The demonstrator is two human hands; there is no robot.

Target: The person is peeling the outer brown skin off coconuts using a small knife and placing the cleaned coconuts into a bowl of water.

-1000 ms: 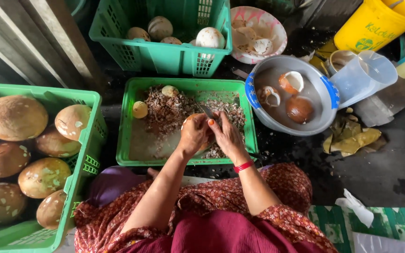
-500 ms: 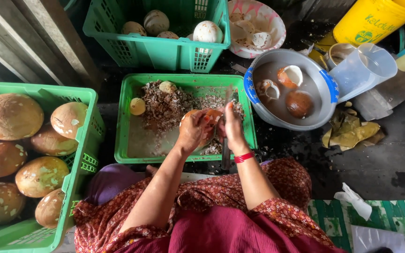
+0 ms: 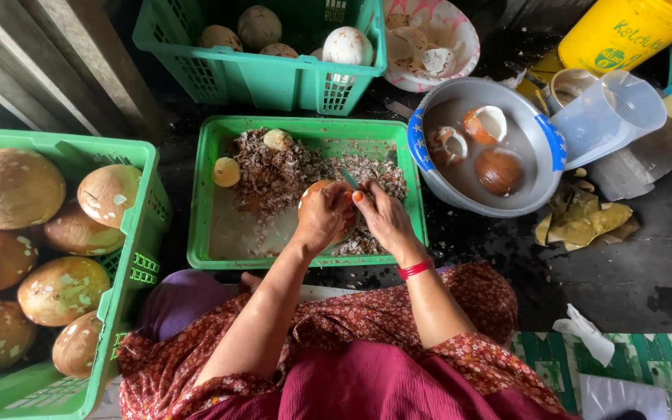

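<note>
My left hand (image 3: 322, 218) grips a round brown coconut (image 3: 316, 190) over the shallow green crate (image 3: 204, 194) in front of me. My right hand (image 3: 381, 216) is closed on a small knife (image 3: 349, 180) whose blade rests against the coconut's top. A red band circles my right wrist. Brown shavings (image 3: 274, 167) are heaped in the crate, with two small pale pieces beside them.
A green crate (image 3: 130, 257) of large brown coconuts stands at my left. Another green crate (image 3: 274, 74) with paler peeled coconuts sits behind. A metal basin (image 3: 538, 190) holds water and coconut pieces at right, next to a clear jug (image 3: 608, 113), a pink bowl (image 3: 460, 31) and a yellow container (image 3: 624, 31).
Both hands have stayed over the shallow crate with the coconut. The coconut has turned in my left hand and the knife has shifted across its top.
</note>
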